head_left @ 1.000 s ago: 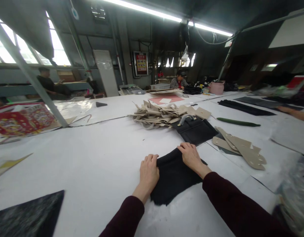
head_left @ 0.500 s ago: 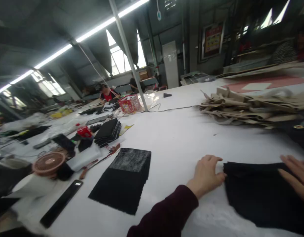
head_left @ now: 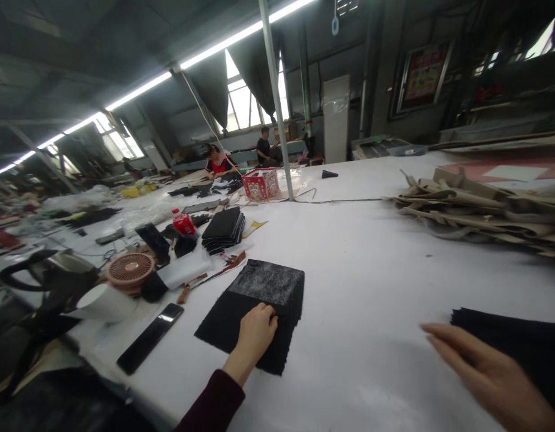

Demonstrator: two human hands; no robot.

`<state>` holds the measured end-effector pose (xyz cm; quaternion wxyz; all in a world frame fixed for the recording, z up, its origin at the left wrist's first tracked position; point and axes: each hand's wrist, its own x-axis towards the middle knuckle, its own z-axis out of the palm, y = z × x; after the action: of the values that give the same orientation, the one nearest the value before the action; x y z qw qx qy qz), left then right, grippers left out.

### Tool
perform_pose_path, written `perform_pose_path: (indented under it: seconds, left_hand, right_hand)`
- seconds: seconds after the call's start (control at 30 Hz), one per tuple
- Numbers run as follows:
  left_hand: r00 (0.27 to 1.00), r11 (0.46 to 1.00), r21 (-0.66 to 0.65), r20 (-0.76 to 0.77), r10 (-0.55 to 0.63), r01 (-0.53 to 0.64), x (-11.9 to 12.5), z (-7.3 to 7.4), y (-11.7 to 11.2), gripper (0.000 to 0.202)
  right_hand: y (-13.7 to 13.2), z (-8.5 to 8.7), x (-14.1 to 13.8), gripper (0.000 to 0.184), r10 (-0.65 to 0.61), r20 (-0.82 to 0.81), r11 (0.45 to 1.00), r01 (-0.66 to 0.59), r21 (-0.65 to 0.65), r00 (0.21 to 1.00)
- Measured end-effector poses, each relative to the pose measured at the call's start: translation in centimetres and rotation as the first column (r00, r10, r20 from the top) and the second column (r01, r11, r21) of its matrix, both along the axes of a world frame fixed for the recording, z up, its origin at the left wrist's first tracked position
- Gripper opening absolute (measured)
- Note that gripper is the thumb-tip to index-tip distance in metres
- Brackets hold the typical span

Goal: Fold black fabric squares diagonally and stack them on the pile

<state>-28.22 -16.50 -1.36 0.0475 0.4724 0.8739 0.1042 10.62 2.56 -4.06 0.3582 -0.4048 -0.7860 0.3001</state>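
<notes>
My left hand (head_left: 254, 331) rests with curled fingers on top of a thick stack of black fabric pieces (head_left: 263, 300) lying on the white table (head_left: 371, 270). It presses on the stack's top layer near the near edge. My right hand (head_left: 479, 369) hovers flat with fingers stretched out above the table, just left of a second pile of black fabric (head_left: 520, 348) at the right edge. It holds nothing.
A heap of beige cut pieces (head_left: 475, 207) lies at the back right. To the left are a black phone (head_left: 150, 337), a pink fan (head_left: 130, 269), a red-capped bottle (head_left: 183, 222), another black stack (head_left: 224, 228), a red box (head_left: 260, 183) and a pole (head_left: 277, 120). People sit far behind.
My view swung left. My left hand left the right-hand black pile and moved onto the black stack at the left. My right hand lifted off its pile.
</notes>
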Motion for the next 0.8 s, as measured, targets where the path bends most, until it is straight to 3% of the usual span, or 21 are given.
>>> perform_pose_path:
  seconds: [0.07, 0.17, 0.23, 0.33, 0.5, 0.8]
  left_hand:
    - [1.0, 1.0, 0.022, 0.012, -0.02, 0.02, -0.1, -0.4, 0.2, 0.017]
    - [0.997, 0.996, 0.081, 0.057, -0.043, 0.038, -0.9, -0.7, 0.3, 0.018]
    - [0.993, 0.991, 0.127, 0.108, -0.053, 0.039, -1.8, -0.9, 0.1, 0.018]
    - [0.976, 0.981, 0.188, 0.202, -0.085, 0.046, -3.2, -1.2, -0.3, 0.019]
    - [0.917, 0.962, 0.265, 0.361, -0.169, 0.073, -4.9, -1.5, -0.6, 0.021]
    - [0.77, 0.963, 0.266, 0.605, -0.204, 0.047, -7.5, -2.4, 0.0, 0.023]
  right_hand:
    - [-3.0, 0.8, -5.8, 0.03, 0.217, 0.042, 0.973, -0.212, -0.094, 0.975]
    - [-7.1, 1.5, -14.5, 0.029, 0.479, 0.059, 0.875, -0.471, -0.11, 0.876]
    - [-8.8, 1.5, -18.9, 0.031, 0.561, 0.104, 0.828, -0.56, -0.046, 0.821]
    - [-9.7, 1.3, -23.3, 0.036, 0.594, 0.251, 0.779, -0.624, 0.054, 0.764]
    - [-9.7, 0.5, -26.0, 0.036, 0.542, 0.415, 0.761, -0.636, 0.125, 0.731]
    - [-8.6, -2.0, -25.6, 0.033, 0.591, 0.134, 0.796, -0.602, 0.059, 0.795]
